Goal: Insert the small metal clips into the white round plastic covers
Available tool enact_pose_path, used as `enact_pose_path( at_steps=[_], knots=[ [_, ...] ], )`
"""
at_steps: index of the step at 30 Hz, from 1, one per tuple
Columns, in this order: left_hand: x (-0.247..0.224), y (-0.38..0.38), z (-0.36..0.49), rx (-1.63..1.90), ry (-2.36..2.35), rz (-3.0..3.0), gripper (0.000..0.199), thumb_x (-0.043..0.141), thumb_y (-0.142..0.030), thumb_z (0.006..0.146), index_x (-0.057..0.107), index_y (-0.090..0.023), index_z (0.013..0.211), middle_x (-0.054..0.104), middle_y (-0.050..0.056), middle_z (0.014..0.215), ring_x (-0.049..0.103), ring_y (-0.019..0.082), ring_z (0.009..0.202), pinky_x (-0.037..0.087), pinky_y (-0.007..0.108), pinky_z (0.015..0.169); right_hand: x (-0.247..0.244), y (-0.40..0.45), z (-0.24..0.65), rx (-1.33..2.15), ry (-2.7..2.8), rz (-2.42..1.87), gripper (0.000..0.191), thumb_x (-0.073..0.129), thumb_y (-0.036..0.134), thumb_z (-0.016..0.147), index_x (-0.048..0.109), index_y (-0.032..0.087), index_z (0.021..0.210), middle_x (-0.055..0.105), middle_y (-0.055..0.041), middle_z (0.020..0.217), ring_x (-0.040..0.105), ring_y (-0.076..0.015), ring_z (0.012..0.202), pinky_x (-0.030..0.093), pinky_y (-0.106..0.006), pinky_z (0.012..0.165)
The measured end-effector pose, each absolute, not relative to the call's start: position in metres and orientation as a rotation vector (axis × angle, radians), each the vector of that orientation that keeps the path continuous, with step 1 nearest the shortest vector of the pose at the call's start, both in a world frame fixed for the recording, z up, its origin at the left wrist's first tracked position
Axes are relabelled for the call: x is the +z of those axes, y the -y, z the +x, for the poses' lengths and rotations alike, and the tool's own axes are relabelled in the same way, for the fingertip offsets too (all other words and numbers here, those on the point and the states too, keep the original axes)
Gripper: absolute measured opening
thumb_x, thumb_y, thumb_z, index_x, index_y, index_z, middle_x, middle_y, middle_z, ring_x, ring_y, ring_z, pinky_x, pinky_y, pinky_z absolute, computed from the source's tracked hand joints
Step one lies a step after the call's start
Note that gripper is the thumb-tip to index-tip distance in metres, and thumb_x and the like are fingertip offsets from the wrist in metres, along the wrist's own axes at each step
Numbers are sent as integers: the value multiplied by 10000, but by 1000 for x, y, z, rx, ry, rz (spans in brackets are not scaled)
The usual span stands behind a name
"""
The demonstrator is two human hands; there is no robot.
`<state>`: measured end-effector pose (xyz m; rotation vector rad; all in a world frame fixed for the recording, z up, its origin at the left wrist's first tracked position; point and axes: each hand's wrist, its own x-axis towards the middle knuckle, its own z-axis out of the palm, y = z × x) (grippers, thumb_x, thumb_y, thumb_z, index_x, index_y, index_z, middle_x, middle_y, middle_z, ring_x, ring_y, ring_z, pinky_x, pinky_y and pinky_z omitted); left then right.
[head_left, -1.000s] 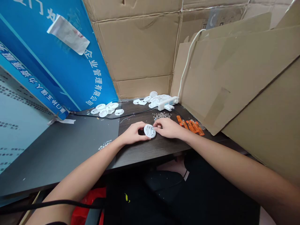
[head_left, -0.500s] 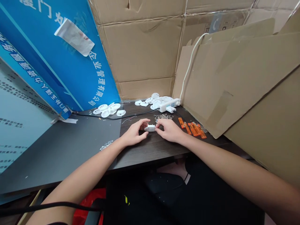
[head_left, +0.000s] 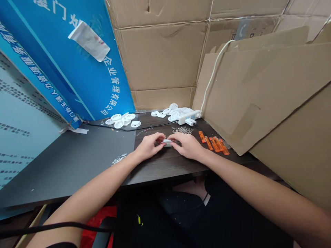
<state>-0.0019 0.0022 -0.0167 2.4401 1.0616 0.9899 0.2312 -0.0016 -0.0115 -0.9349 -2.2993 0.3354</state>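
A small white plastic piece (head_left: pixel 167 141) sits between my two hands, low over the dark tabletop. My left hand (head_left: pixel 151 146) pinches its left end between thumb and fingers. On the other end, my right hand (head_left: pixel 184 144) grips it in the same way, and the fingers cover much of it. Just beyond the right hand lies a pile of small metal parts (head_left: pixel 182 130). Another heap of small shiny parts (head_left: pixel 119 159) is beside my left forearm.
White plastic discs (head_left: pixel 122 120) lie at the back left, with more white pieces (head_left: pixel 173 112) behind my hands. A power strip (head_left: pixel 189 117) with a plug stands at the back. Orange lighter-like pieces (head_left: pixel 216 144) lie to the right. Cardboard panels (head_left: pixel 160 58) enclose the desk.
Both hands have closed in on the white piece, and it has tilted so less of it shows. The whole view has shifted slightly.
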Motion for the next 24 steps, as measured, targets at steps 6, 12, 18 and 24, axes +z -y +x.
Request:
enact_pose_path(
  at_steps=[6,12,18,24],
  knots=[
    [-2,0,-3,811,-1035,2563,291,662,-327,911,631,-206,1174,732,60,1074,685,193,945,550,327,871,-7,5,229,351,2331,-1010,164,612,279,956,641,193,1093,711,-72,1039,656,-208,905,471,-318,768],
    [44,11,-82,483,-1402,2695,284,516,-345,979,737,-195,1077,743,96,1122,655,267,1076,485,433,1003,-4,7,227,323,2371,-1022,157,593,298,962,641,203,1077,713,-68,1030,659,-216,892,470,-324,774],
    [47,76,-156,178,-1785,2456,322,567,-441,931,783,-244,1065,750,67,1079,690,257,972,529,387,907,-9,9,226,296,2399,-925,188,603,334,950,666,213,1080,727,-70,1029,673,-227,891,476,-332,770],
    [5,127,-133,490,-1851,2579,385,456,-413,1019,753,-202,1145,706,123,1146,630,282,1055,541,433,928,-6,10,221,553,2163,-997,205,633,368,907,713,195,983,741,-58,927,659,-206,799,483,-333,752]
  ],
)
